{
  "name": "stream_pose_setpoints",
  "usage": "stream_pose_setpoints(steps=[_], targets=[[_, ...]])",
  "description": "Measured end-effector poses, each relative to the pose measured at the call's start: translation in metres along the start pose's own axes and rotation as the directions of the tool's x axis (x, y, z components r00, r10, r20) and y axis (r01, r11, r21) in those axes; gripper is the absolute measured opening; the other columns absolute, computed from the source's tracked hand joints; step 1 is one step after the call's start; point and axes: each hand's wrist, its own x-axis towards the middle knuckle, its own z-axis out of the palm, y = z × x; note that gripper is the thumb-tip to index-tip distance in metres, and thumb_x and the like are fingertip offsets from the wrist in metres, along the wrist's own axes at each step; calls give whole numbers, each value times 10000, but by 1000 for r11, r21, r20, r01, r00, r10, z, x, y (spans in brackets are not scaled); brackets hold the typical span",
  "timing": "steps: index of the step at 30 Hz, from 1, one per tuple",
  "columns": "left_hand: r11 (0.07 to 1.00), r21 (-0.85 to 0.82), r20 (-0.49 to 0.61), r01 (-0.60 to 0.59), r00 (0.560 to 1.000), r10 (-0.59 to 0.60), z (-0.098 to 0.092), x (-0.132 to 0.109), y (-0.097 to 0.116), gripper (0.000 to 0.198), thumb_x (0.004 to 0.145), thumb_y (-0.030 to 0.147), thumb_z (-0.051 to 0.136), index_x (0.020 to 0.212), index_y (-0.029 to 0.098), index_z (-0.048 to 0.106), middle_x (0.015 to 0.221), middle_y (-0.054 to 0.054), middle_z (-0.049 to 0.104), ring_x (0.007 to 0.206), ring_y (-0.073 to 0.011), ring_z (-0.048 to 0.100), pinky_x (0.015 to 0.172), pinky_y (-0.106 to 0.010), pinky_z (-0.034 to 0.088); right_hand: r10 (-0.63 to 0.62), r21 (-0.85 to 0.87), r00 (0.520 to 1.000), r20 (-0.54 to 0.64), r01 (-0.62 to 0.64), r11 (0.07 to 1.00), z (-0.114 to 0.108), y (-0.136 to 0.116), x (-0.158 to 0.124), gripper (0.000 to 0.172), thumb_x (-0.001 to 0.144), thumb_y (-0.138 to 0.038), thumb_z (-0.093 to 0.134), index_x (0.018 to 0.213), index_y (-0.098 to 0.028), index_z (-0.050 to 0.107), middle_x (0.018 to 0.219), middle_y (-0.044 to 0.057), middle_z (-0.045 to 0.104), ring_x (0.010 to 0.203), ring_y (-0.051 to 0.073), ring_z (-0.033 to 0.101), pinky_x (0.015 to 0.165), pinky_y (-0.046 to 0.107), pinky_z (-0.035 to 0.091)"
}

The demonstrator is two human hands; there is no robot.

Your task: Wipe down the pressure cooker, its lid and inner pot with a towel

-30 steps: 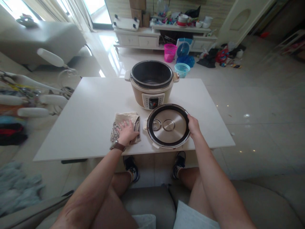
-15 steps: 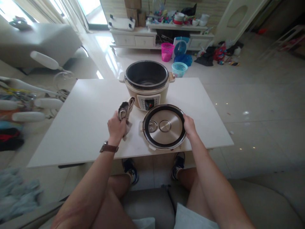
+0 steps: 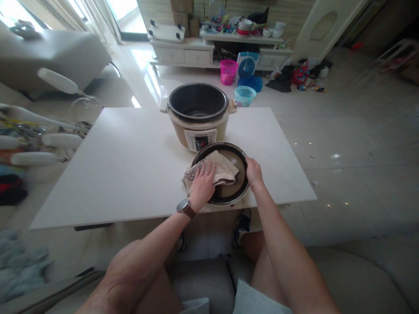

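An upturned cooker lid [image 3: 234, 189] with a black rim and steel inside lies at the near edge of the white table [image 3: 131, 165]. A beige patterned cloth [image 3: 219, 171] is spread over the lid. My left hand [image 3: 202, 186] presses flat on the cloth, fingers stretched out, a watch on the wrist. At the lid's right rim, my right hand [image 3: 253, 172] grips the edge. Behind the lid stands the open beige pressure cooker [image 3: 197, 114] with its dark inner pot.
My knees and a grey sofa are below the table. White rods of a drying rack [image 3: 42, 141] stick out at the left. On the tiled floor behind stand a pink basket [image 3: 228, 71], a teal basket [image 3: 245, 96] and a cluttered low cabinet [image 3: 199, 50].
My left hand lifted the cloth off the table, carried it right and laid it on the lid. My right hand stayed on the lid's rim.
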Motion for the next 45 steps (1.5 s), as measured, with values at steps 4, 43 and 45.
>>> stream_pose_setpoints(steps=[4,43,45], targets=[[958,-191,-143,216,959,-244,-9,20,1,572,1036,245,473,1605,198,508,1669,-120,543,1573,-292,482,1324,-474,361,-25,-50,1000,11,25,998,5,-2,-4,529,906,-760,547,701,-272,553,703,-15,612,807,208,533,788,331,413],[938,-320,-282,-132,959,39,-39,22,-27,612,898,105,575,1493,238,629,1636,-82,587,1559,-303,503,1306,-464,390,-130,-160,991,-20,125,979,-9,11,13,653,887,-758,517,878,-169,797,953,123,806,986,318,683,900,403,488],[970,-208,-90,-128,990,112,-28,18,-17,686,865,40,554,1514,251,623,1730,-71,466,1660,-328,333,1375,-540,252,-144,-158,989,-24,139,978,-8,11,12,649,896,-748,512,891,-166,801,943,121,804,985,314,681,897,399,489]])
